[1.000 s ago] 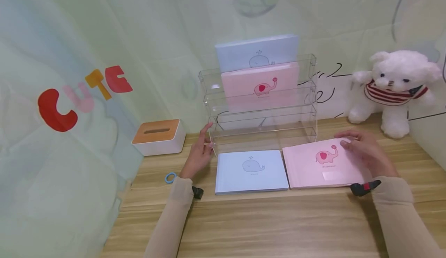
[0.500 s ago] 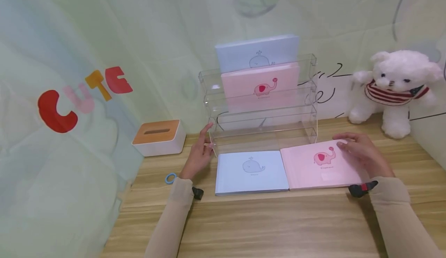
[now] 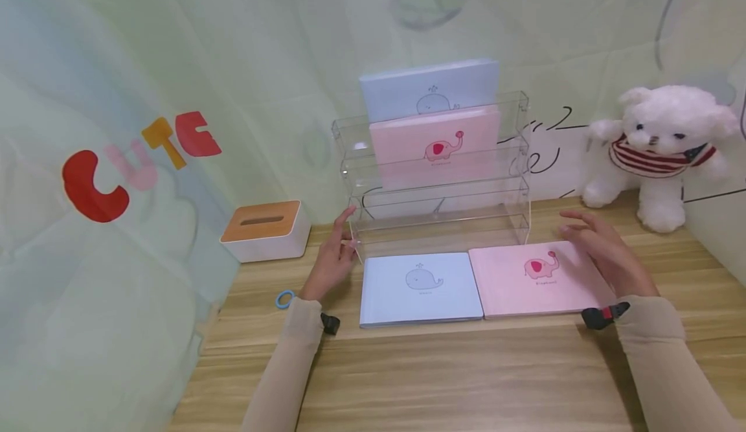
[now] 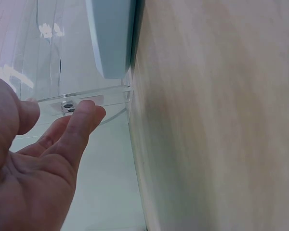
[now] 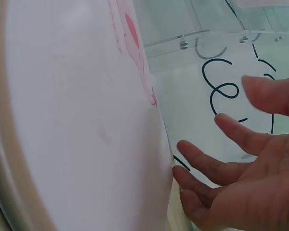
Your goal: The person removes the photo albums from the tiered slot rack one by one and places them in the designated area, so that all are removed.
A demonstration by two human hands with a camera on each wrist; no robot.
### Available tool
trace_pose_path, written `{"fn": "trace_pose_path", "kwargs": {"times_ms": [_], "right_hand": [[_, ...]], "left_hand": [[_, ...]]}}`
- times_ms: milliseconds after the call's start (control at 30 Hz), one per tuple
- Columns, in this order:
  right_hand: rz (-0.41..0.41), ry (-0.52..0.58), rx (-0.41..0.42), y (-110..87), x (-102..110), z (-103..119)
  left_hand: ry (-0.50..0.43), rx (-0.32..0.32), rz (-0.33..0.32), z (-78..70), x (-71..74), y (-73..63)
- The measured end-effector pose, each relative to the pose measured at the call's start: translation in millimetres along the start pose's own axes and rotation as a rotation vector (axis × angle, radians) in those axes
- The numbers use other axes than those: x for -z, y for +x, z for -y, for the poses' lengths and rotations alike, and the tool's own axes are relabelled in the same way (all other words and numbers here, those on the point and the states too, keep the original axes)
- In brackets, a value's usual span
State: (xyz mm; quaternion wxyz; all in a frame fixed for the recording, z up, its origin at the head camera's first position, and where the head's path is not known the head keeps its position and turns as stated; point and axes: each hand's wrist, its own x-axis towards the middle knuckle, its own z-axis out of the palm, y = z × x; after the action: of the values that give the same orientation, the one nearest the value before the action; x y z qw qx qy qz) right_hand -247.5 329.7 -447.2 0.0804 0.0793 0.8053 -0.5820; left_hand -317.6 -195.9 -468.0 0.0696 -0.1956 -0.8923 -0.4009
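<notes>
Pale green fabric (image 3: 280,43) backs a wood-grain table (image 3: 443,380), where a pink elephant book (image 3: 536,280) lies flat just beside a blue whale book (image 3: 422,296), before a clear rack (image 3: 443,221). The right hand (image 3: 612,257), its fingers loosely spread, hovers by the pink book's far right corner; the left hand (image 3: 331,263) rests extended fingers against the rack's left side.

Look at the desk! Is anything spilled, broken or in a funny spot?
I can't see anything spilled or broken. On the desk, the blue whale book and pink elephant book lie side by side in front of the clear rack. Only the little blue ring looks a bit odd, lying loose by itself near the tissue box.
</notes>
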Motion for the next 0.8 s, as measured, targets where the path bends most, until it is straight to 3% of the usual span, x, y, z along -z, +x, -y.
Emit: {"fn": "trace_pose_path", "kwargs": {"times_ms": [267, 800], "right_hand": [[-0.058, 0.062, 0.165, 5.6, -8.4, 6.8], [-0.257, -0.048, 0.412, -12.5, -28.6, 43.9]], "left_hand": [[0.003, -0.017, -0.001, 2.8, 0.9, -0.5], [0.007, -0.002, 0.009, 4.3, 1.1, 1.8]]}}
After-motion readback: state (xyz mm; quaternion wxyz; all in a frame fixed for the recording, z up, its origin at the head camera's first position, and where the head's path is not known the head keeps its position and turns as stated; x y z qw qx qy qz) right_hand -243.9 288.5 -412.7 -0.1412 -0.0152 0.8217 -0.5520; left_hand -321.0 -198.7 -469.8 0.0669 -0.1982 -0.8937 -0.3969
